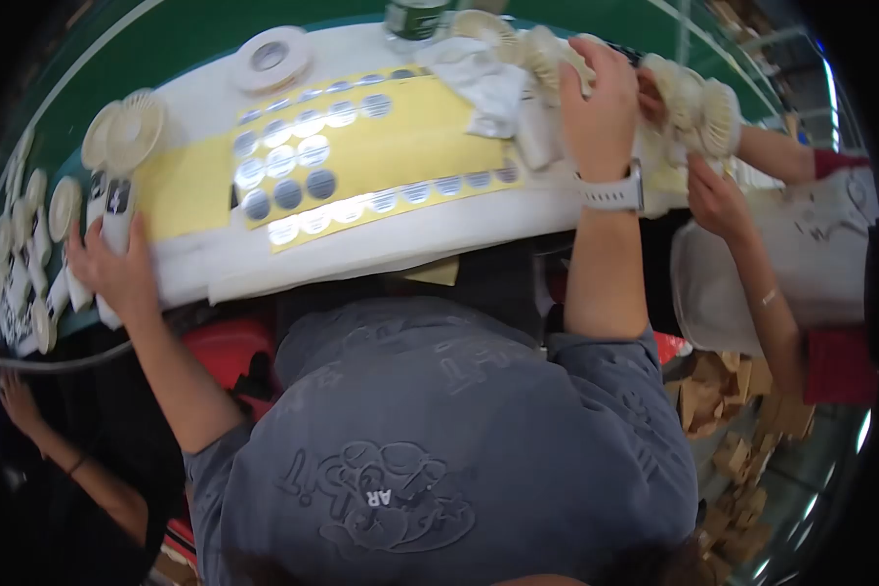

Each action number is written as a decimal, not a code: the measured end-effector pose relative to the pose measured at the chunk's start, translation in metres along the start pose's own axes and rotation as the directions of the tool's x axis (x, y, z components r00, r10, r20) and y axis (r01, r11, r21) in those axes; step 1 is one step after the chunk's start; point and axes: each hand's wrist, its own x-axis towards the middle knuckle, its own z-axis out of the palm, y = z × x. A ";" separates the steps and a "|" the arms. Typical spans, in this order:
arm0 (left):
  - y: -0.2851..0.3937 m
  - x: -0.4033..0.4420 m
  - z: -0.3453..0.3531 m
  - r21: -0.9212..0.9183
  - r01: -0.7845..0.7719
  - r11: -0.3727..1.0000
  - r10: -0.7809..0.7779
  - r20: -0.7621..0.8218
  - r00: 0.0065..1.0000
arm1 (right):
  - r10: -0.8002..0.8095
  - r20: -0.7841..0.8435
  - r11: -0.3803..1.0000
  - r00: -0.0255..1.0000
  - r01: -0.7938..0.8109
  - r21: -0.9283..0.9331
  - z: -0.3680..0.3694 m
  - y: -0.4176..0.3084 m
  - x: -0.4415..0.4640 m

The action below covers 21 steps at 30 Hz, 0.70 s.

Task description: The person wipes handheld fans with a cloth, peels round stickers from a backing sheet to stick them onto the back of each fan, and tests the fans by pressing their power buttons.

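My left hand [117, 269] is closed around the handle of a white handheld fan [117, 210] at the table's left end. A second handle lies against it, and two round cream fan heads point away from me. On the right, my right hand [601, 112], with a pale watch on its wrist, reaches over a cluster of cream handheld fans [547, 59]. Thumb and fingers are apart there, close to a fan head partly hidden behind them. Between my hands lies a yellow sheet [410, 142] with rows of round silver stickers [313, 149].
A roll of tape [272, 57] and a bottle with a green label [415, 20] stand at the back. A crumpled white cloth [474, 78] lies near the fans. A co-worker's hands [718, 200] handle fans at right. More fans [29, 244] are piled at left.
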 end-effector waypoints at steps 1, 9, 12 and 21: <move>0.002 0.000 -0.004 -0.037 -0.001 0.999 -0.001 -0.046 0.999 | 0.016 0.050 0.993 0.999 -0.021 0.117 -0.002 -0.026 -0.002; 0.075 -0.039 -0.050 -0.849 0.519 -0.102 0.047 0.517 0.855 | -0.304 0.412 0.833 0.859 0.030 0.553 0.043 -0.155 -0.025; 0.083 -0.034 -0.065 -0.677 0.670 -0.305 0.234 0.628 0.742 | -0.321 0.399 0.877 0.859 0.111 0.468 0.053 -0.164 -0.036; 0.108 -0.024 -0.061 -0.488 0.757 -0.435 0.337 0.691 0.639 | -0.331 0.417 0.916 0.846 0.183 0.356 0.044 -0.177 -0.039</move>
